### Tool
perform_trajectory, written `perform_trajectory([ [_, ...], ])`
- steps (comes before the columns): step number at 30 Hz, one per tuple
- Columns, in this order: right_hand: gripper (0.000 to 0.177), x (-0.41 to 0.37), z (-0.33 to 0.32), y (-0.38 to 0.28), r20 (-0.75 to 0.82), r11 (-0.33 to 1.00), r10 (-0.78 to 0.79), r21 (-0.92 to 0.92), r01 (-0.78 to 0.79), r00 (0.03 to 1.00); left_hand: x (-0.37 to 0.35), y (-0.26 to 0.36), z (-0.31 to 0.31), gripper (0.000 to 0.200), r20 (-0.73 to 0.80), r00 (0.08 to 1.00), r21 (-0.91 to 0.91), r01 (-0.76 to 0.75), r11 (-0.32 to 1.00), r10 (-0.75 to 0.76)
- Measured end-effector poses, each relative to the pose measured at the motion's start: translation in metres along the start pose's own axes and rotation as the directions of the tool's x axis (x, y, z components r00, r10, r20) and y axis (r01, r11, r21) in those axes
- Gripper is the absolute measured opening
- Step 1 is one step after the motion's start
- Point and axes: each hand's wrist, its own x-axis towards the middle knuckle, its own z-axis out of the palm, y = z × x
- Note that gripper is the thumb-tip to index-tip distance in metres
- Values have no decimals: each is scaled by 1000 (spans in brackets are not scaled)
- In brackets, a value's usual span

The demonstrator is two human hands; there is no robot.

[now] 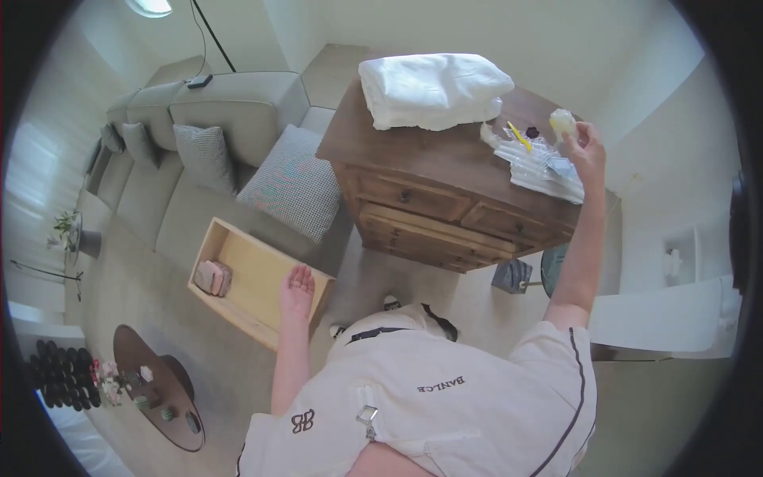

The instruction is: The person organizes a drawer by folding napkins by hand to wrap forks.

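1. i see plain pale walls (580, 48) and a light floor (238, 385) running under everything.
2. to my left, a long grey sofa (187, 211) carries patterned cushions (296, 183).
3. a dark wooden dresser (393, 159) stands near the sofa's end.
4. lower left, i make out a brown oval table (131, 350).
5. bright streaks of light (36, 179) fall at far left; the round glow (149, 6) up top could be lamp or window, i can't tell.

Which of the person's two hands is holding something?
The right hand, above the dresser: its fingertips grasp a pale object. The left hand instead shows an open, empty palm.
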Motion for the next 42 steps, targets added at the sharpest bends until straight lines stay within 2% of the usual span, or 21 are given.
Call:
perform_trajectory([
  [3,28,-19,-14,-36,29,978,87,189,-91,996,-9,0,16,22,36,999,107,-39,994,36],
  [6,26,-32,-16,-63,15,972,41,232,-43,999,-41,-3,59,34,159,982,295,-144,945,100],
  [9,29,-37,-12,-81,-24,945,62,322,-51,998,-72,-7,103,35,344,934,397,-239,886,98],
  [12,42,-39,-11,-91,-18,856,129,506,-102,992,-96,-10,136,29,511,858,471,-331,818,54],
  [15,39,-40,-9,-89,39,762,121,636,-118,992,-105,-14,157,29,624,781,498,-404,767,7],
  [18,26,-49,-6,-99,181,645,-47,756,-108,982,-121,-16,182,30,729,682,507,-493,707,-47],
  [21,26,-63,-1,-116,249,579,-192,810,-96,949,-136,-22,206,30,825,551,476,-557,680,-127],
  [24,27,-73,8,-129,298,438,-353,890,-125,887,-144,-30,225,56,884,455,422,-673,607,-109],
  [27,38,-83,21,-138,379,324,-445,913,-249,811,-153,-31,237,78,934,353,326,-798,507,-45],
  [30,43,-94,36,-149,469,248,-482,883,-397,740,-152,-34,245,80,958,282,274,-829,488,-59],
  [32,33,-104,48,-161,461,287,-421,885,-367,781,-150,-37,247,69,957,264,281,-721,633,-123],
  [33,30,-109,52,-168,457,297,-406,885,-359,792,-149,-38,248,67,957,256,282,-691,666,-139],
  [35,21,-119,58,-182,371,522,-356,840,-147,858,-147,-41,249,56,940,322,269,-499,824,-112],
  [36,19,-124,64,-186,344,573,-345,814,-94,873,-145,-41,250,53,935,337,262,-447,855,-111],
  [38,23,-134,79,-187,204,671,-474,713,202,857,-136,-39,250,56,937,327,229,-300,926,-126],
  [39,24,-138,83,-186,175,686,-506,674,272,844,-132,-39,249,57,936,325,222,-260,940,-131],
  [42,26,-144,87,-182,224,711,-541,637,299,810,-122,-35,246,48,907,392,241,-188,952,-152],
])
